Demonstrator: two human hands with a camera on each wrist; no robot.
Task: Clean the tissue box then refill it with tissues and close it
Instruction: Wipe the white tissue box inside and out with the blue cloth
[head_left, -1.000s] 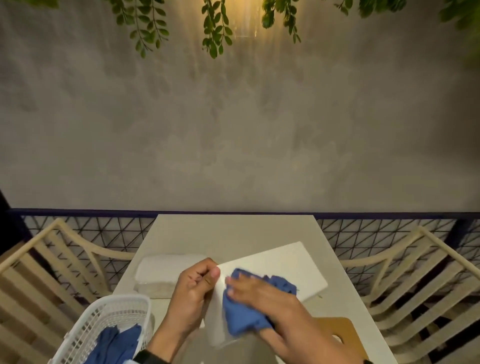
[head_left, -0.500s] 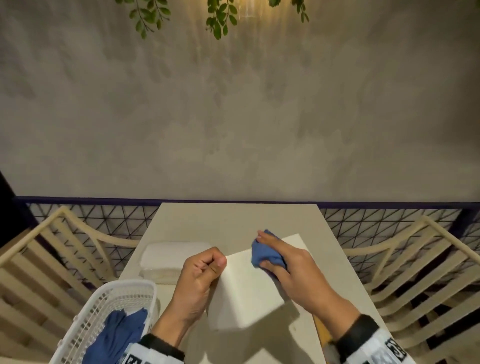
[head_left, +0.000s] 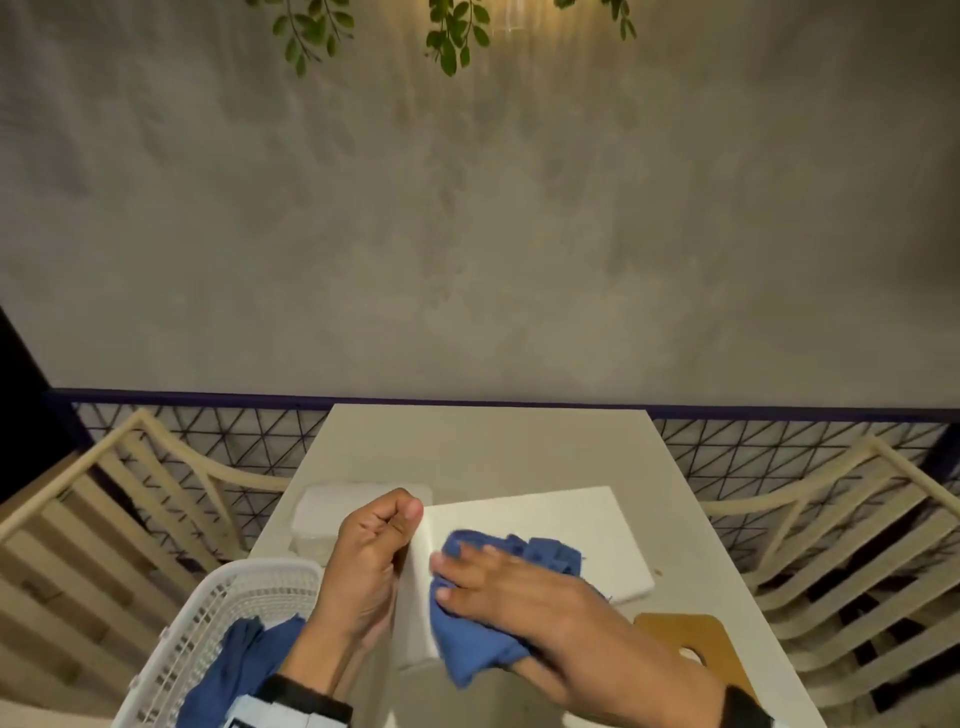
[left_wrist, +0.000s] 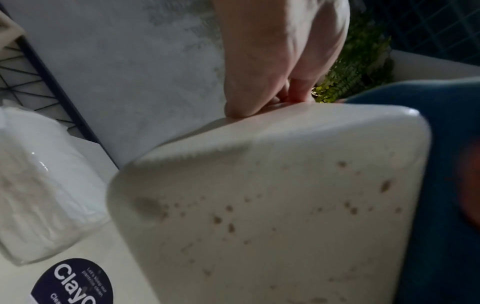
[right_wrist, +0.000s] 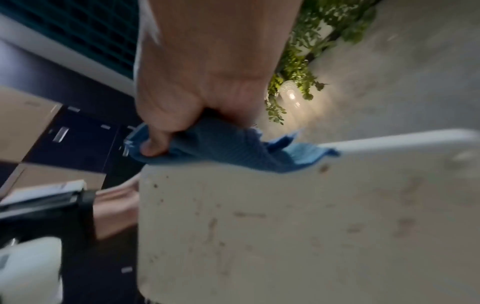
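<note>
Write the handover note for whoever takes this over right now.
Left hand grips the tissue box at its near left edge. Right hand holds the blue cloth down on its top face.
Tissue pack lies left of the box; wooden lid lies on the table, near right.
Done: lid off, wiping under way.
Left: brown specks on the side faces, then refill and close.

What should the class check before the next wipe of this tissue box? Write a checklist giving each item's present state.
1. Left hand grips the tissue box edge: ok.
2. Right hand holds the blue cloth on the box: ok.
3. Box sides free of brown specks: not ok.
4. Tissue pack lies beside the box: ok.
5. Box interior clean: cannot tell.
</note>
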